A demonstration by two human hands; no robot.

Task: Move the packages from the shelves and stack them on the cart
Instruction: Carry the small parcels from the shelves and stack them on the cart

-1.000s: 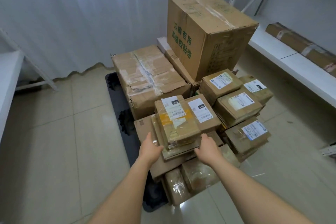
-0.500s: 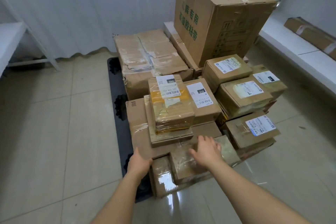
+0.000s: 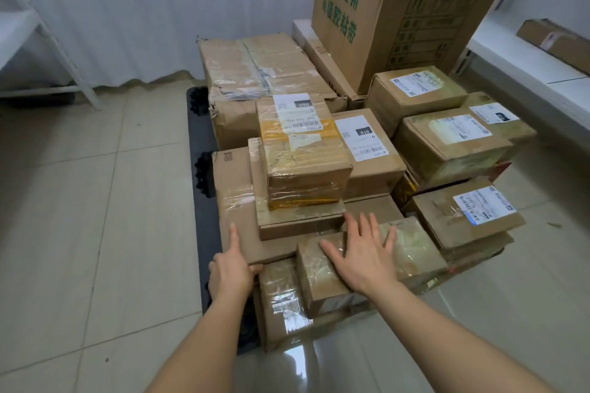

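A low black cart (image 3: 199, 188) on the floor carries several stacked cardboard packages. My left hand (image 3: 230, 268) grips the near left corner of a flat brown box (image 3: 234, 201), thumb on top and fingers curled under its edge. My right hand (image 3: 362, 252) lies flat with spread fingers on a taped package (image 3: 412, 246) at the front of the stack. Behind my hands a yellow-taped parcel (image 3: 303, 153) sits on a thin flat box. A large carton with green print (image 3: 405, 6) towers at the back.
A white shelf (image 3: 523, 64) on the right holds a long brown package (image 3: 555, 41). Another white shelf frame (image 3: 48, 48) stands at the left. White curtains hang behind. Tiled floor lies open to the left and right of the cart.
Both hands left the yellow-taped parcel and dropped toward me. The left now grips the flat box's corner; the right rests flat on the front package. The view moved closer.
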